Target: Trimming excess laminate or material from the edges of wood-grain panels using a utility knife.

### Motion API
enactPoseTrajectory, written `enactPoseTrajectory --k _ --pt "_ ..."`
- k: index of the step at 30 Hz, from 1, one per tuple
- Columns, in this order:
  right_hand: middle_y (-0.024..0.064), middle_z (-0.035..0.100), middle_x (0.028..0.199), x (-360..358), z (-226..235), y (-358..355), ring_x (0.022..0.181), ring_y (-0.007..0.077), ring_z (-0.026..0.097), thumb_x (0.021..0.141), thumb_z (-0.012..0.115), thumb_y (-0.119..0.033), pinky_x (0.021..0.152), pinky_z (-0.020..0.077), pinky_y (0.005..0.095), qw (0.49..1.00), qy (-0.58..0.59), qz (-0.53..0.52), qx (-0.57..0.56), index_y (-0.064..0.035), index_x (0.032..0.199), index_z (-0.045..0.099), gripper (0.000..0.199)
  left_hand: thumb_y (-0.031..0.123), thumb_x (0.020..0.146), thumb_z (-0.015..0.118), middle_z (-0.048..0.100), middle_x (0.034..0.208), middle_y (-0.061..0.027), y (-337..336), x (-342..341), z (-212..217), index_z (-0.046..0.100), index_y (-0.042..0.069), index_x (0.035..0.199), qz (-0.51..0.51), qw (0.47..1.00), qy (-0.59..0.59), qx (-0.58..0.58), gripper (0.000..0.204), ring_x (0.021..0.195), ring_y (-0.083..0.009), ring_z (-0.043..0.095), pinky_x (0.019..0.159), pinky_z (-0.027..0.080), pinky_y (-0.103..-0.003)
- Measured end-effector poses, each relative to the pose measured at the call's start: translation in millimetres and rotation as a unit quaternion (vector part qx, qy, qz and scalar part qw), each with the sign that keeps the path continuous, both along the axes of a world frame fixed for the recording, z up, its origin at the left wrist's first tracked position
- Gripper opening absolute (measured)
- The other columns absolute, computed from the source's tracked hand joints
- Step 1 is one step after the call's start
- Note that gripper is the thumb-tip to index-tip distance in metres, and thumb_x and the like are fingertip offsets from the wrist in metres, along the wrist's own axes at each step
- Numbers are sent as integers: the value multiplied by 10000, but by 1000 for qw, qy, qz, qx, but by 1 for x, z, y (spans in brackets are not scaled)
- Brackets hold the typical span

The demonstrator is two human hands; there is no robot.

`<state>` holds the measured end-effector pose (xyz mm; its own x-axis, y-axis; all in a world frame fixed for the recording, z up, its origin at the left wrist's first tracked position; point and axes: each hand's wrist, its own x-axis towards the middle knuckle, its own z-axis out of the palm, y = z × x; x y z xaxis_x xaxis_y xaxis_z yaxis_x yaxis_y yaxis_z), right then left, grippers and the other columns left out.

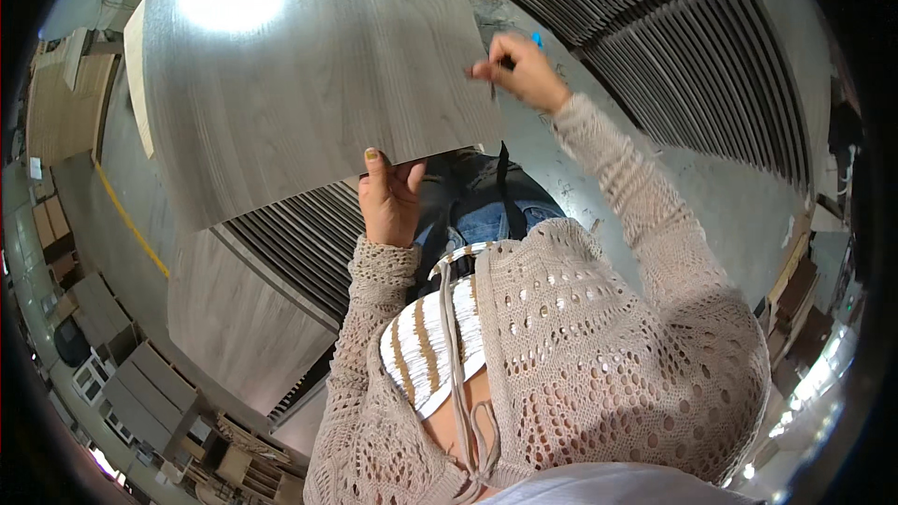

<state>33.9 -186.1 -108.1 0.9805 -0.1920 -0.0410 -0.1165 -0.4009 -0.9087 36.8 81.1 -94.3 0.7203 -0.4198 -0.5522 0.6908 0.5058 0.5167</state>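
A large grey wood-grain board (318, 93) fills the upper middle, with a bright light glare on its far left part. My left hand (388, 201) grips its near edge, thumb on top and fingers underneath. My right hand (528, 75) is at the board's right edge, its fingers curled together in a pinch. Something thin and dark shows below those fingertips, too small to name. A small bit of blue shows just behind the right hand; what it belongs to is hidden.
Tall stacks of thin boards (692, 56) stand on edge at the upper right. More stacked boards (304, 243) lie below the held board at the left, next to another wood-grain panel (234, 318). A yellow floor line (131, 215) runs along the left, with brown panels (70, 112) beyond.
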Motion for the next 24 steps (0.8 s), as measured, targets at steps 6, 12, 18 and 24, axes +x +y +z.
enactPoseTrajectory --k 6,12,18,24 --pt "-21 436 639 -56 11 24 619 86 435 785 715 -398 561 373 249 963 -139 139 -182 -80 673 459 424 363 926 528 655 992 -121 3 4 3 573 -10 1018 21 1000 2 15 387 906 -216 656 751 579 -310" --pt "-8 496 580 20 -6 -2 556 103 457 797 693 -442 540 397 269 992 -14 -127 -13 -53 654 548 439 383 952 463 585 1172 -140 10 7 -4 495 7 1189 -15 999 -29 35 445 1076 -243 585 924 502 -339" --pt "8 504 573 13 -24 10 555 109 464 747 685 -558 524 390 275 988 -45 -143 -24 -66 644 536 524 380 949 474 582 1174 -140 11 9 -22 516 28 1168 -8 999 -29 14 417 1081 -246 581 931 495 -347" --pt "44 563 700 -85 -7 79 719 185 545 778 666 -507 627 411 298 952 -112 -61 -279 -91 659 542 450 385 950 475 618 1114 -138 15 15 -12 557 21 1128 -1 1000 -21 16 414 1056 -250 590 912 494 -368"
